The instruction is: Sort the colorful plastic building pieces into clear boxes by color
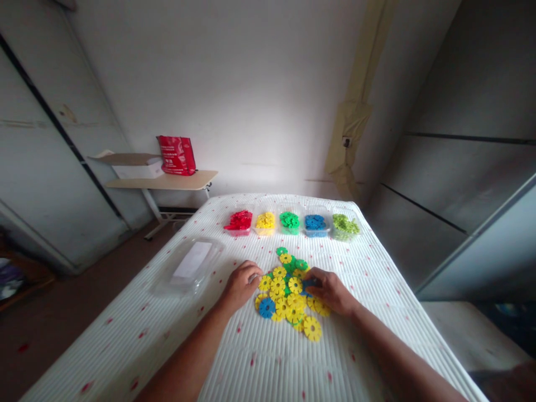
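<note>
A loose heap of flower-shaped plastic building discs (296, 301), mostly yellow with some green and blue, lies on the table. At the heap's left edge is my left hand (245, 283). Its fingers are bent, with a gap between thumb and forefinger, and nothing shows in them. My right hand (333, 289) reaches into the right side of the heap, thumb and fingers closing around a blue disc (308, 287), partly hidden by the hand. Another blue disc (267, 307) rests on the lower left of the pile.
Behind the heap stand clear tubs of red (240, 220), yellow (265, 221), green (290, 221), blue (315, 223) and light green pieces (345, 224). A clear plastic lid (209, 262) with a white label lies left. A side table (201, 180) holds a red bag (178, 156) and box (138, 167).
</note>
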Demonstrator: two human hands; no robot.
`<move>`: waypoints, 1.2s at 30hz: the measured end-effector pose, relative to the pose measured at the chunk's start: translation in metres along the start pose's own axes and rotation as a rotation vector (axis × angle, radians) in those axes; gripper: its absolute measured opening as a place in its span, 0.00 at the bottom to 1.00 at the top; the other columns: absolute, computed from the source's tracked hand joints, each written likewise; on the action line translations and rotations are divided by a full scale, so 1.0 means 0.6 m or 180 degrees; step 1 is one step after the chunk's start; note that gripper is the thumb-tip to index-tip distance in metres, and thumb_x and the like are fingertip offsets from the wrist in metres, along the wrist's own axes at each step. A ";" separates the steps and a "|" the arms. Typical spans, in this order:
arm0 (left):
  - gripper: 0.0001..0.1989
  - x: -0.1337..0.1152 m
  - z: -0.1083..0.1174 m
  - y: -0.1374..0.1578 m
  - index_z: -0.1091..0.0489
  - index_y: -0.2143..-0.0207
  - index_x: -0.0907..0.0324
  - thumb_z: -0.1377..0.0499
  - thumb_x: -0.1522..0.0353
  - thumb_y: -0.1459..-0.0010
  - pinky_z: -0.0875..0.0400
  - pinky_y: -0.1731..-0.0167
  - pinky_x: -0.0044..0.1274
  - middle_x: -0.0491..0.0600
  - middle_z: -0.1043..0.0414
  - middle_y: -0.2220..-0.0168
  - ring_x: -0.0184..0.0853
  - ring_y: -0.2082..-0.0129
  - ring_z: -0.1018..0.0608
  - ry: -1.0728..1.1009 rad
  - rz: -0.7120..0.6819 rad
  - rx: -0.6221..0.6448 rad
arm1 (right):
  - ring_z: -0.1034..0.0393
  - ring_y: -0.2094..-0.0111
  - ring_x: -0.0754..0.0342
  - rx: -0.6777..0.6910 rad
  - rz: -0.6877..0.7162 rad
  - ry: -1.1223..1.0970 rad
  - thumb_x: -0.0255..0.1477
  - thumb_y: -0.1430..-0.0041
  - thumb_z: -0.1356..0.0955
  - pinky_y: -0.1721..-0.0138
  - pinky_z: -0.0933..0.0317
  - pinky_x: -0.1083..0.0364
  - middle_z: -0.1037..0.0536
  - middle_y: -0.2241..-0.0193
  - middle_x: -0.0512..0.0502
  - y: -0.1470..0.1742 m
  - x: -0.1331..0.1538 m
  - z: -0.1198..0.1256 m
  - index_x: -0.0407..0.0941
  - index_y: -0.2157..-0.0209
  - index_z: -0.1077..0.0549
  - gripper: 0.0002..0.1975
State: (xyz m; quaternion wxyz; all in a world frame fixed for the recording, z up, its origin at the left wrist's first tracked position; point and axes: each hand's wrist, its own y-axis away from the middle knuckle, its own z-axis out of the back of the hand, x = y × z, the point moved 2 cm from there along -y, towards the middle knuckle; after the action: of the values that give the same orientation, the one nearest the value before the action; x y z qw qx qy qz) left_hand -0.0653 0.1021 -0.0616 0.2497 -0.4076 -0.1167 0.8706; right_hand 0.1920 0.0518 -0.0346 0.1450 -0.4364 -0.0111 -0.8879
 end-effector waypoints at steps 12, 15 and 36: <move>0.08 -0.004 0.002 -0.001 0.30 0.73 0.60 0.49 0.75 0.52 0.34 0.64 0.22 0.48 0.31 0.69 0.31 0.66 0.28 0.0015 -0.0035 -0.0002 | 0.38 0.72 0.59 -0.0038 -0.0154 -0.0383 0.25 0.55 0.33 0.71 0.43 0.59 0.30 0.73 0.52 -0.006 -0.014 -0.008 0.43 0.67 0.32 0.09; 0.08 -0.004 0.002 -0.001 0.30 0.73 0.60 0.49 0.75 0.53 0.33 0.64 0.22 0.48 0.31 0.69 0.31 0.66 0.28 0.0016 -0.0019 -0.0003 | 0.38 0.71 0.59 -0.0062 -0.0181 -0.0695 0.24 0.56 0.33 0.70 0.43 0.59 0.30 0.73 0.53 -0.006 -0.017 -0.010 0.43 0.68 0.33 0.10; 0.08 -0.001 0.001 0.000 0.30 0.73 0.60 0.49 0.74 0.52 0.34 0.64 0.23 0.48 0.31 0.68 0.32 0.66 0.29 0.0053 0.0035 0.0030 | 0.37 0.72 0.58 -0.0033 0.0038 -0.0250 0.32 0.49 0.34 0.71 0.42 0.59 0.28 0.74 0.50 -0.006 -0.022 0.011 0.42 0.69 0.29 0.08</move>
State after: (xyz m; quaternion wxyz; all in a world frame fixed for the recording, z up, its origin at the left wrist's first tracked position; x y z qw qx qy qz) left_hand -0.0652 0.1019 -0.0606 0.2478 -0.4142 -0.1083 0.8691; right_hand 0.2037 0.0592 -0.0402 0.1475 -0.4717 -0.0095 -0.8693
